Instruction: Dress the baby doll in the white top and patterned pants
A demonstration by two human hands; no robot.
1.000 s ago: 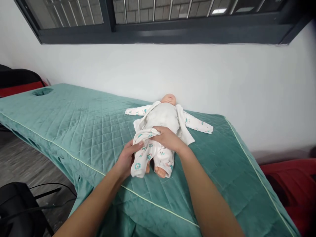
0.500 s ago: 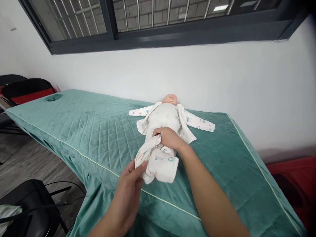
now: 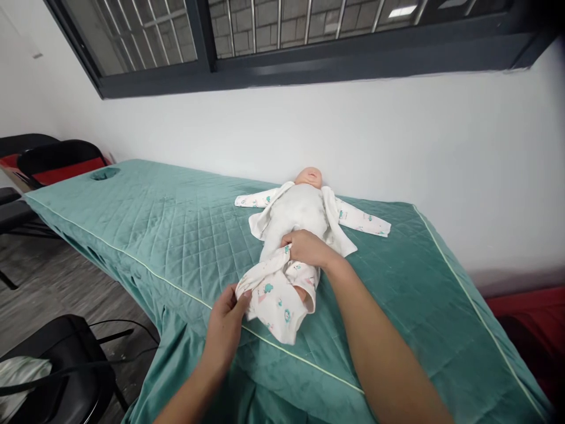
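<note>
A baby doll (image 3: 304, 206) lies on its back, head toward the wall, with a white patterned jacket (image 3: 359, 219) spread open under its body and over both arms. White baby trousers (image 3: 276, 303) with green and pink prints are around its lower legs. My left hand (image 3: 226, 318) pinches the trouser fabric at the left side. My right hand (image 3: 306, 247) grips the trousers' upper edge between the doll's thighs. A bit of the doll's skin-coloured leg or foot shows at the right trouser opening. The fingertips of my right hand are partly hidden.
The doll rests on a massage table with a green quilted cover (image 3: 185, 224), which has a face hole (image 3: 105, 174) at the far left. Black chairs (image 3: 62, 365) stand at the left. Behind is a white wall with a barred window (image 3: 282, 35). Something red (image 3: 529, 324) is at the right.
My left hand has drawn the trouser fabric leftward, so the trouser leg spreads and hangs lower. A bit of the doll's leg or foot now shows. My right hand keeps its hold.
</note>
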